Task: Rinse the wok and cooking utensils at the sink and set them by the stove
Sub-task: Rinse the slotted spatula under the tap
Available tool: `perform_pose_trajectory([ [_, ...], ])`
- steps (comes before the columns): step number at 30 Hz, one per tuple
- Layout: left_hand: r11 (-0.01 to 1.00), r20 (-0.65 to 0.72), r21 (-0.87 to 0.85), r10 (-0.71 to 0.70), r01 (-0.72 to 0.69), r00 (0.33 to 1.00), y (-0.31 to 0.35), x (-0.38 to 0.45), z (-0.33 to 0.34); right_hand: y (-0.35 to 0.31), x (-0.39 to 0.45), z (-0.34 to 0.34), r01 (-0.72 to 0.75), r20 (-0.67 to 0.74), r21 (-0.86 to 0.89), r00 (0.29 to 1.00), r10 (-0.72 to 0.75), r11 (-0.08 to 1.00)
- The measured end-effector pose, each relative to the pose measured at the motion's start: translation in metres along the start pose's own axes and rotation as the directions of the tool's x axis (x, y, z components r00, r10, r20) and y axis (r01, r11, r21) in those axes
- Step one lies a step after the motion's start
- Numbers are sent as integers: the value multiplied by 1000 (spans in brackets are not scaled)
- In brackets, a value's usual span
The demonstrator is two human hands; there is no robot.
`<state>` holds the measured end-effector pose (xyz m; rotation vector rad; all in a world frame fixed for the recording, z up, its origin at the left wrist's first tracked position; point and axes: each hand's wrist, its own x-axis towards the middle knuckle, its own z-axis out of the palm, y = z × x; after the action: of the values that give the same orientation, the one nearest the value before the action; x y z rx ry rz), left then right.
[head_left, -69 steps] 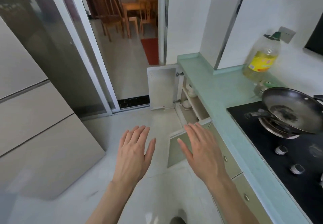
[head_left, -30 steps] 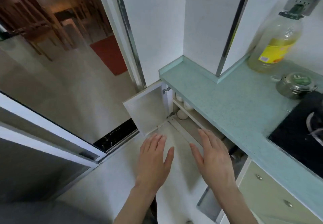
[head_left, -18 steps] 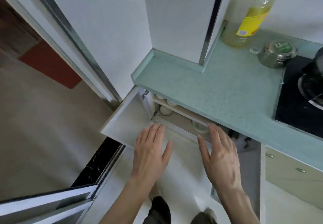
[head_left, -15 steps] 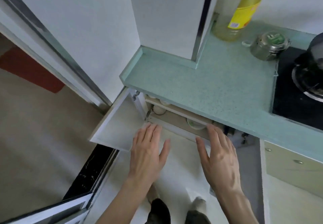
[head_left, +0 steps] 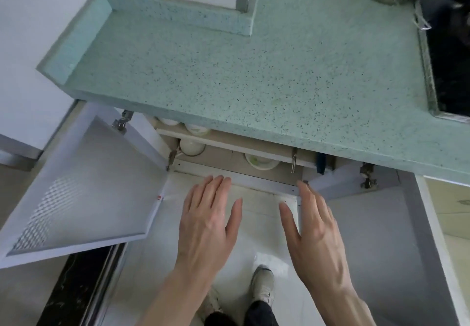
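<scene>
Single head cam, looking steeply down over counter (head_left: 254,76) edge into open cabinet (head_left: 229,158) below; close range, hands near-centre, stove at far right, floor near bottom.

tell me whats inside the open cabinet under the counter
White bowls on two shelves, one with a green pattern. The countertop hides everything farther back.

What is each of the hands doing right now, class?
Left hand: open, fingers straight, holding nothing.
Right hand: open, fingers straight, holding nothing.
</scene>
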<state>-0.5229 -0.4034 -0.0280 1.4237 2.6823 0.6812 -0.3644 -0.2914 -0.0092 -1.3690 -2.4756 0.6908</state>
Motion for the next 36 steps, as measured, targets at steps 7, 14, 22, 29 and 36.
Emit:
perform_pose_trajectory([
  [7,999,23,-45,0,1,1000,-21,9,106,75,27,67,-125,65,72,991,120,990],
  [14,995,76,-25,94,-92,993,-21,46,198,135,80,116,-305,128,147,949,287,941],
  [22,991,95,-37,130,-127,987,-10,100,278,189,160,178,-667,312,448,741,595,595],
  [29,992,109,-85,103,-94,989,-7,125,313,196,206,200,-711,500,694,587,636,111],
  [36,984,114,-181,14,7,993,3,118,321,187,202,211,-568,331,767,747,576,297],
])
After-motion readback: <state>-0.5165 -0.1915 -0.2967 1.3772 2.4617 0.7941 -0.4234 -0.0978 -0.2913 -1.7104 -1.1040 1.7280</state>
